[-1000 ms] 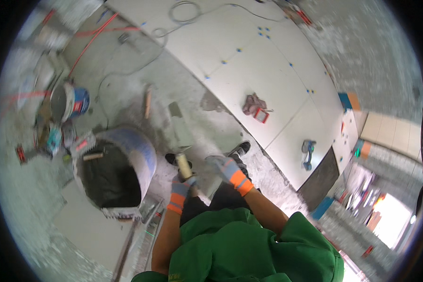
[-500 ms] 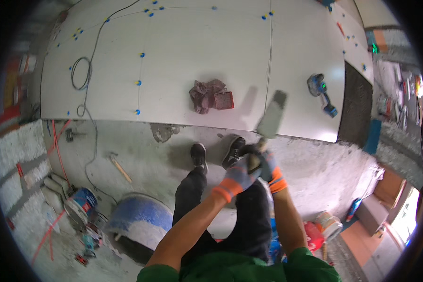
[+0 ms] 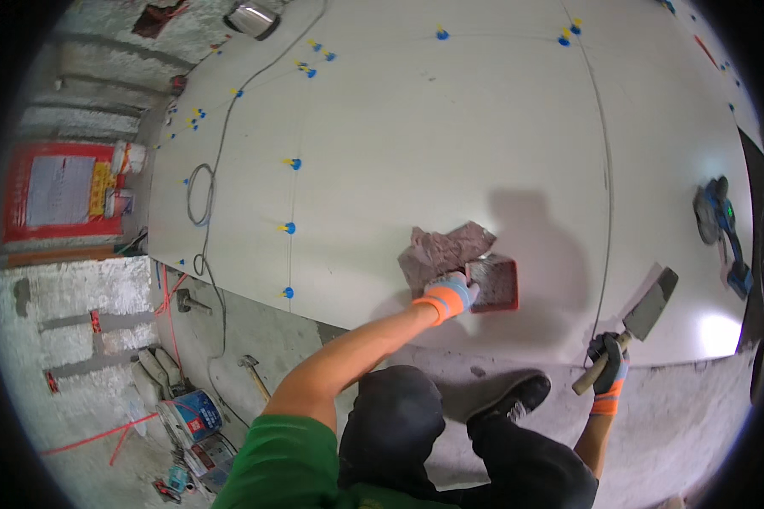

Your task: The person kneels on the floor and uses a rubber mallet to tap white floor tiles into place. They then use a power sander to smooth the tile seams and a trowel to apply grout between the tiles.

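My left hand (image 3: 452, 293), in a grey glove with an orange cuff, reaches onto the large pale tile. It touches the lower edge of a crumpled brownish rag (image 3: 441, 250) and the left side of a shallow red box (image 3: 516, 293) with a grey, speckled inside. Its fingertips are partly hidden, so its grip cannot be made out. Low on the right, my right hand (image 3: 607, 360), in a dark glove, is closed round the wooden handle of a trowel (image 3: 651, 307). The grey blade points up and away over the tile's near edge.
Blue-and-yellow tile levelling clips (image 3: 290, 228) line the joints. A grey cable (image 3: 221, 161) loops across the tile. A blue-and-black cordless tool (image 3: 726, 229) lies at the right. On the floor at left are a hammer (image 3: 255, 375) and a bucket (image 3: 197, 414). A metal kettle (image 3: 252, 19) stands far back.
My hands were together around the trowel's handle. The left has left it and reached forward to the rag and box, while the right holds the trowel farther right. I have bent closer to the tile.
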`<control>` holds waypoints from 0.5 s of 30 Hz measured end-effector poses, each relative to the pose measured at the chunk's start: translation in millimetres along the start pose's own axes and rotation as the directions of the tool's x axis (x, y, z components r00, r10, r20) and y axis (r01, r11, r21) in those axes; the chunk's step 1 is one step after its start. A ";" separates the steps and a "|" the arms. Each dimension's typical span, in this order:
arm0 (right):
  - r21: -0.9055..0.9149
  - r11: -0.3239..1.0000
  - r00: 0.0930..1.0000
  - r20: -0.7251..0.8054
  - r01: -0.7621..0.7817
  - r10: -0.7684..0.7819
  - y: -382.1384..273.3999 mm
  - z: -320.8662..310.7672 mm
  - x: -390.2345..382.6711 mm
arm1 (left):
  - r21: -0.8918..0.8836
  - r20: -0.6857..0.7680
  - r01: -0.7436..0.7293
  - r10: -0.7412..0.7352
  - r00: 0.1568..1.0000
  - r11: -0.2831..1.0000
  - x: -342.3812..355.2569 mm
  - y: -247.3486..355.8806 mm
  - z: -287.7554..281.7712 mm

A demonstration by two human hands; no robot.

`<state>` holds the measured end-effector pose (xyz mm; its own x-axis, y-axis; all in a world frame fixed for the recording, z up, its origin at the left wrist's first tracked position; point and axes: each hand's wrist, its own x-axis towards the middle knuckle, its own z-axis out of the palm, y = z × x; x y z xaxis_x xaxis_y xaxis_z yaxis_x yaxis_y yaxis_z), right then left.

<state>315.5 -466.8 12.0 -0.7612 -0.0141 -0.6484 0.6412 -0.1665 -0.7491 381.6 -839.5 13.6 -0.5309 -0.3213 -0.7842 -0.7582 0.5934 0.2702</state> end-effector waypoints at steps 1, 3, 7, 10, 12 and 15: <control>0.005 1.000 1.000 0.006 0.022 -0.022 -0.4 -0.5 6.3 | -0.027 -0.049 0.012 -0.014 0.999 1.000 2.6 -1.5 2.1; 0.023 0.998 0.997 0.054 0.052 -0.053 -6.3 2.8 23.7 | -0.107 -0.092 0.039 -0.049 0.995 0.994 6.9 -10.5 -0.1; -0.050 0.995 0.991 0.106 0.092 -0.086 -33.1 8.6 40.0 | -0.015 -0.185 0.032 -0.034 0.982 0.999 7.4 -43.8 -19.7; -0.081 0.990 0.987 0.125 0.114 -0.104 -51.0 14.6 40.4 | 0.005 -0.150 0.137 -0.134 0.979 0.991 6.3 -79.0 -42.2; -0.068 0.988 0.977 0.174 0.136 -0.122 -58.3 16.3 40.5 | -0.005 -0.208 0.182 -0.179 0.962 0.983 4.9 -103.7 -58.3; -0.115 0.985 0.978 0.176 0.130 -0.109 -60.6 13.4 48.4 | 0.012 -0.226 0.236 -0.228 0.947 0.972 -2.7 -133.9 -76.2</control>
<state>238.5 -470.6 27.8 -0.8315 -0.1697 -0.5289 0.5435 -0.0519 -0.8378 455.7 -974.3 22.1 -0.4158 -0.6061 -0.6781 -0.8577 0.5093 0.0707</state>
